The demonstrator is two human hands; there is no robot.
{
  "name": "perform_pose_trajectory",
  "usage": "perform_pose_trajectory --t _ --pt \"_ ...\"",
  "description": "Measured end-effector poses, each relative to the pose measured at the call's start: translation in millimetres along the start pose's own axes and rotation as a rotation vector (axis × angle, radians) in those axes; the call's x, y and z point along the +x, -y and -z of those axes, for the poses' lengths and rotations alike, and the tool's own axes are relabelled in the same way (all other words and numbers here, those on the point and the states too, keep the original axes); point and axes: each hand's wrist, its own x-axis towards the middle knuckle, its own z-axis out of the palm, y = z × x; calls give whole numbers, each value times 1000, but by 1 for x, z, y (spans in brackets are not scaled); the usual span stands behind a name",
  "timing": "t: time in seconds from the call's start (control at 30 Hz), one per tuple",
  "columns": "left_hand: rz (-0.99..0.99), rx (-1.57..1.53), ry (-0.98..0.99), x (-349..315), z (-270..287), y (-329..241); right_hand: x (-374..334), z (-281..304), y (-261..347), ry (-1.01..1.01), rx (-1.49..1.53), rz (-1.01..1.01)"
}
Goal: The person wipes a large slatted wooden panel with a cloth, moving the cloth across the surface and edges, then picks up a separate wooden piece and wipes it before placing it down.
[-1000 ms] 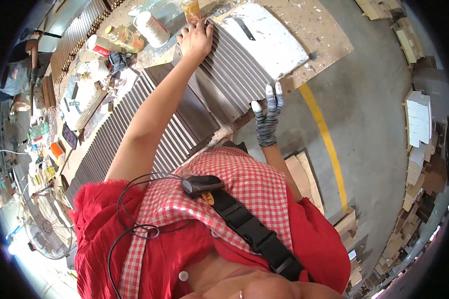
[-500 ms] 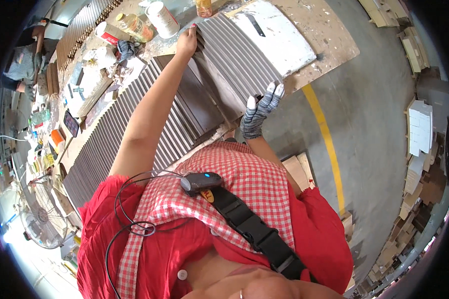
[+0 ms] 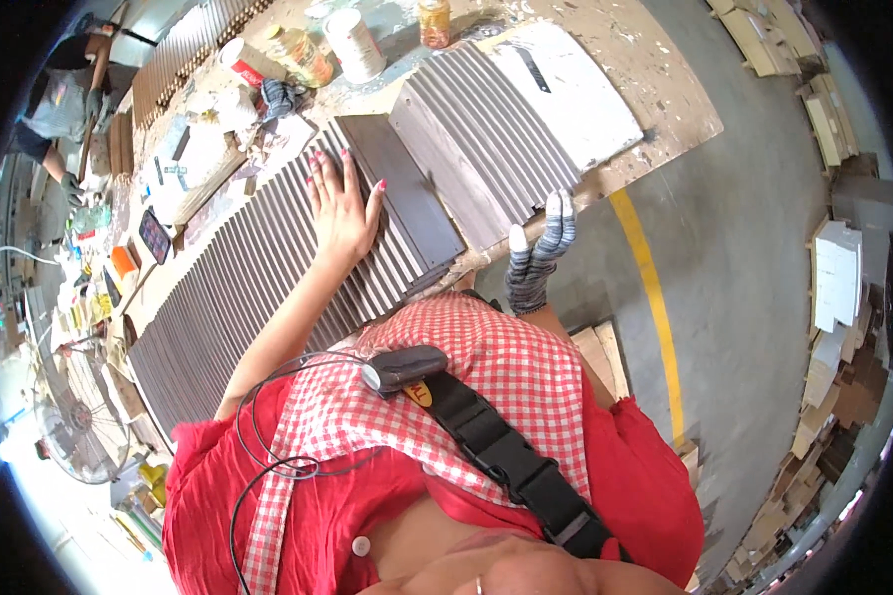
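On grey strips [image 3: 258, 260], left hand [image 3: 345, 216]; at their edge, right hand [image 3: 540, 260].

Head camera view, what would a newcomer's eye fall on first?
The red-and-white checked cloth apron stands out first, low in the middle. Above-left of it, the bare left hand is spread over a long row of grey-brown strips. Farther right, a bright yellow line crosses the grey floor.

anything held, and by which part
The bare left hand lies spread on a long row of grey slats, holding nothing. Whether the grey-gloved right hand grips the shorter grey row by its near end cannot be told.
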Motion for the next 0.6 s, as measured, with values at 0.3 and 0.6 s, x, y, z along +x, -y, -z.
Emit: perform_pose_trajectory --t 0.3,0.6 --pt "86 55 23 9 10 -24 19 -16 8 37 58 -104" --pt "40 -173 -153 57 -4 -90 17 -23 21 54 -2 -36"
